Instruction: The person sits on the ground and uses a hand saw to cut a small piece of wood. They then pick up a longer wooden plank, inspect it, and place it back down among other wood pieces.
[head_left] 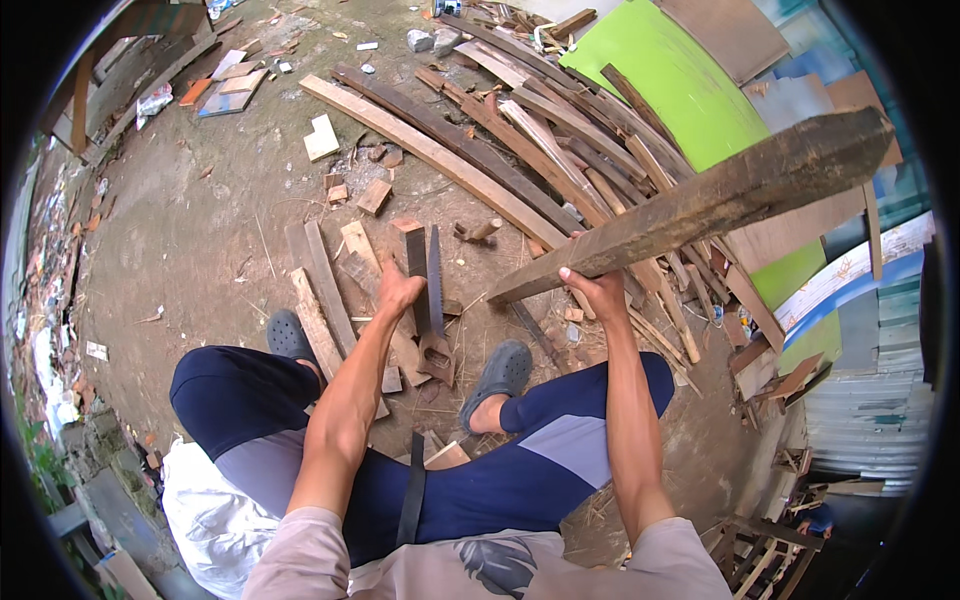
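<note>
1. Timber beam point(700, 207) on show now: thick, dark, slanting from near the person's knees out to the right, across the view of the green panel point(655, 80). Whether its lower end touches the ground point(200, 260), I can't tell.
2. Right hand point(597, 292) closed round it near that lower end, thumb on the near face!
3. Left hand point(402, 290) curls at a short dark piece of wood point(414, 250) — fingers partly hidden, so no telling how firm that hold is.
4. Saw point(436, 300) just beside it, unheld, blade pointing away.
5. Step in hand looks like positioning the beam — next move seems to want that long end steadied, clear of the saw.
</note>
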